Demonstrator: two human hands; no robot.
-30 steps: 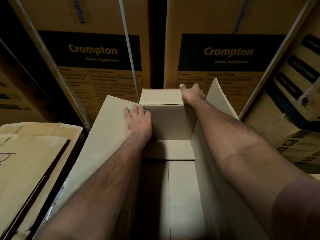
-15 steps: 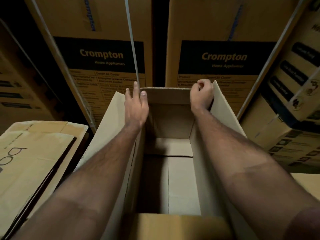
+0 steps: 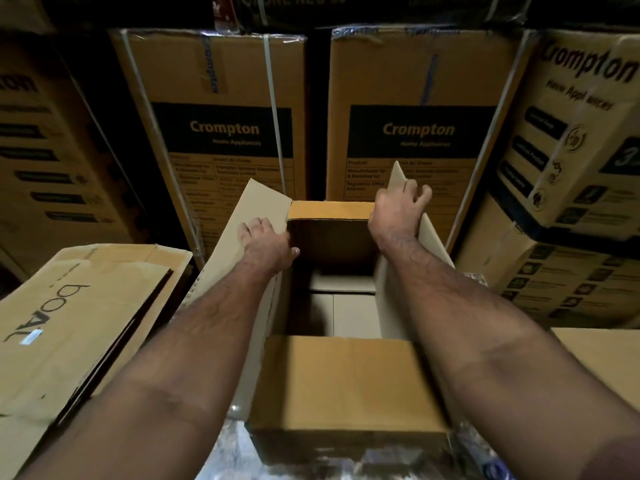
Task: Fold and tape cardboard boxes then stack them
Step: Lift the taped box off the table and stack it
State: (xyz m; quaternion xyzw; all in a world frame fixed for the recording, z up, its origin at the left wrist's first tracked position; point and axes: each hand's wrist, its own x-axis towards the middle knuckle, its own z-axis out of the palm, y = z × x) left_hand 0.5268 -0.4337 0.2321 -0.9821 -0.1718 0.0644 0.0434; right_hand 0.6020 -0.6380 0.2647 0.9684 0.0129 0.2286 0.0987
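Beyond my hands, the stacked Crompton cartons (image 3: 221,133) are filling the background; a flattened boAt carton (image 3: 69,323) is lying to the left of my left arm.

The open cardboard box (image 3: 346,382) is standing between my forearms, its top facing me. The near flap (image 3: 346,379) is folding inward below my wrists; the far flap (image 3: 330,209) is standing between my hands.

My left hand (image 3: 266,245) is pressing flat on the left long flap (image 3: 242,233), fingers spread, thumb at the box corner. My right hand (image 3: 398,209) is gripping the top edge of the right long flap (image 3: 408,216), fingers curled over it. Hands are well apart.

Step in hand, as I judge it: closing the top. Short flaps should be going down first, then both long flaps swinging in together, edges meeting squarely for taping.

Against half a second ago: my left hand is lying lower and flatter on its flap, my right is moving up the right flap's edge, and my view is tilting upward.
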